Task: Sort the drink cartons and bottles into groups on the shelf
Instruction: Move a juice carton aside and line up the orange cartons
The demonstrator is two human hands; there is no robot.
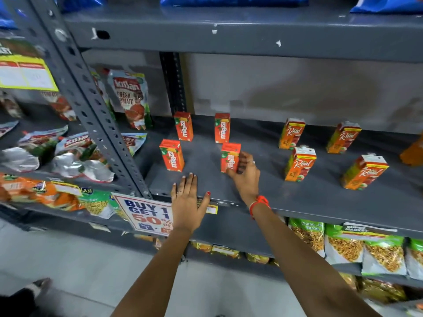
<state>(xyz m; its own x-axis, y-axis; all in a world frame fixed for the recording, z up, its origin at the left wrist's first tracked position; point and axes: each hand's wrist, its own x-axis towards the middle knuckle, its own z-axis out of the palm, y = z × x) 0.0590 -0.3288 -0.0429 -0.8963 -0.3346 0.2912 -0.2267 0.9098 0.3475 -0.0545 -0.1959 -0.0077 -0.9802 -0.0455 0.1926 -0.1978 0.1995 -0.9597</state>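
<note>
Several small red Maaza cartons stand upright on the grey shelf: two at the back and two nearer the front. My right hand wraps around the front right Maaza carton. The front left Maaza carton stands free. My left hand lies flat, fingers together, on the shelf's front edge and holds nothing. To the right stand several orange Real cartons, two at the back and two in front. An orange bottle shows partly at the far right edge.
A slotted grey upright divides this bay from tomato sauce pouches on the left. A "Buy 1 Get 1" sign hangs on the shelf lip. Snack bags fill the shelf below. Blue packets lie on the shelf above.
</note>
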